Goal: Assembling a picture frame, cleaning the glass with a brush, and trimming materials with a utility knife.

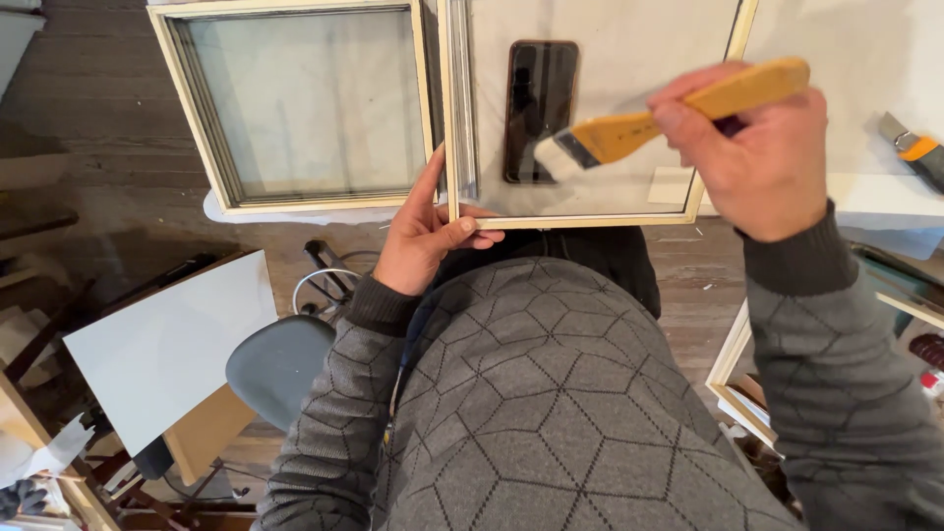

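So the person's left hand [425,234] is reaching forward with the arm bent at the elbow, fingers and thumb pinched onto the near left corner of a pale wood frame [580,214] that has a glass pane in it. The right hand [762,147] is up and a bit to the right, wrist cocked, wrapped tight around the wooden handle of a flat paintbrush [669,113]. The bristles point left and sit just over the glass, close to a dark phone [539,108] that shows on or through the pane, can't tell which. Both sleeves are a grey knit with a hexagon pattern.

The frame lies flat on a white table [885,187], and a second frame with glass [300,103] sits just to its left, nearly touching. A tool with an orange and grey handle [914,149] rests at the table's far right. Down below there's a worn wooden floor [98,147], a grey stool seat [280,364], a white board [167,344] leaning at an angle, and more frame pieces [737,379] stacked at the right.
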